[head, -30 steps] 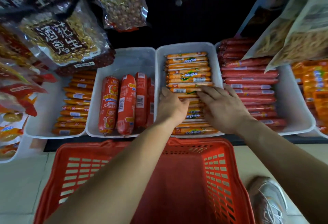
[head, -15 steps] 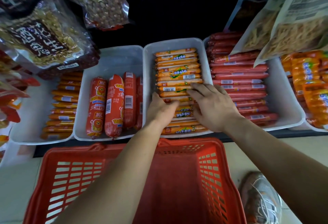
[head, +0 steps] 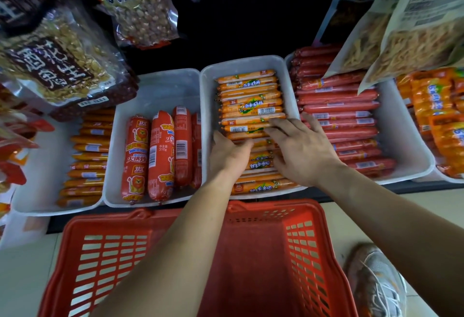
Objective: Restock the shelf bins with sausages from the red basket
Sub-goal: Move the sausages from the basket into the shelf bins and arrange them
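Peanut bags [head: 57, 65] hang over the shelf's left end and hide the back of the first bin [head: 32, 186], where thin sausages [head: 88, 156] lie in a stack along its right side. Beside it, the second bin [head: 160, 90] holds thick sausages [head: 160, 153] laid lengthways against its front edge, with the back half bare. The third bin [head: 208, 95] is packed from back to front with orange sausages [head: 251, 100] lying crosswise. My left hand [head: 229, 156] sits on them near the bin's left wall, fingers bent down among the sticks; I cannot tell whether they grip one. My right hand [head: 303, 151] lies on the same pile at the bin's right wall, fingers straight and spread, pressing and grasping nothing. Between them the two hands cover the middle rows. The fourth bin [head: 401, 141] is stacked with red sausages [head: 339, 105], and snack bags [head: 401, 35] hang over its back right corner. Orange packs [head: 437, 115] fill the shelf's right end. In front of the shelf stands the red basket [head: 100, 254]; my forearms cross over it and hide much of its floor. My shoe [head: 376, 284] is just beside its right wall.
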Tool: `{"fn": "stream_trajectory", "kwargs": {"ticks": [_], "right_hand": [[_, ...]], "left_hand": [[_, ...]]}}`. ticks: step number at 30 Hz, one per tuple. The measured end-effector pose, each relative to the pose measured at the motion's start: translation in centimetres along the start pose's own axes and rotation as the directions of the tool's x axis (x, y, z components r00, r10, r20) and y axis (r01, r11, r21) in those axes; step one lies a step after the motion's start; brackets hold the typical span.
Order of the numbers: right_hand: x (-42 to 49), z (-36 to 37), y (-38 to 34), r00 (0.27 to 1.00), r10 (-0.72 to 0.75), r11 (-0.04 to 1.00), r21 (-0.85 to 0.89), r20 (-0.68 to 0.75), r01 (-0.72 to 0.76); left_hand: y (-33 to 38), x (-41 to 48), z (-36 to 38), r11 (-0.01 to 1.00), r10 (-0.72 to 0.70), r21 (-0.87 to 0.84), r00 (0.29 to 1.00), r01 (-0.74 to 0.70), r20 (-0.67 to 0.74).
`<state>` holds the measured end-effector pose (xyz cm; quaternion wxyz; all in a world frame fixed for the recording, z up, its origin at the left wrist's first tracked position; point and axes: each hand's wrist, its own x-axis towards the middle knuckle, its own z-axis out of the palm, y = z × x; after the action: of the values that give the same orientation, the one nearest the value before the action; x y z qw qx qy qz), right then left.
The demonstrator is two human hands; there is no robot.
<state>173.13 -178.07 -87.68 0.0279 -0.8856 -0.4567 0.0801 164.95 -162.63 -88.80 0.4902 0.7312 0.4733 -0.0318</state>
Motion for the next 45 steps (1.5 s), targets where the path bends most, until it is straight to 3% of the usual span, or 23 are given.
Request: {"fn": "stream_trajectory", "kwargs": {"ticks": [6, 11, 18, 22, 32, 42, 45], "right_hand": [[2.0, -0.2, 0.2, 0.999, 0.003, 1.000, -0.016, -0.043, -0.004], [4.2, -0.4, 0.3, 1.000, 0.020, 0.998, -0.054, 0.021, -0.019], [5.3, -0.7, 0.5, 1.000, 0.020, 0.993, -0.117, 0.020, -0.018], [6.7, -1.1, 0.8, 0.999, 0.032, 0.990, -0.142, 0.034, -0.027], [7.0, -0.7, 0.3, 0.997, 0.081, 0.989, -0.126, 0.019, -0.078], [6.9, -0.4, 0.4, 0.997, 0.077, 0.992, -0.101, -0.017, -0.078], [7.0, -0.3, 0.3, 0.997, 0.077, 0.991, -0.104, -0.018, -0.078]], "left_hand": [[0.4, 1.9, -0.4, 0.991, -0.006, -0.131, 0.993, 0.022, 0.121], [2.2, 3.6, -0.3, 0.975, 0.002, -0.222, 1.000, -0.001, 0.001], [2.3, 5.6, -0.2, 0.980, 0.035, -0.199, 0.999, -0.028, 0.032], [4.0, 6.8, 0.5, 0.985, 0.019, -0.169, 1.000, -0.022, -0.018], [3.9, 10.3, 0.8, 0.935, 0.039, -0.351, 0.998, -0.053, -0.047], [4.6, 11.6, 0.5, 0.955, 0.202, -0.217, 0.979, -0.202, -0.023], [4.7, 11.6, 0.5, 0.958, 0.168, -0.227, 0.985, -0.174, -0.048]]}}
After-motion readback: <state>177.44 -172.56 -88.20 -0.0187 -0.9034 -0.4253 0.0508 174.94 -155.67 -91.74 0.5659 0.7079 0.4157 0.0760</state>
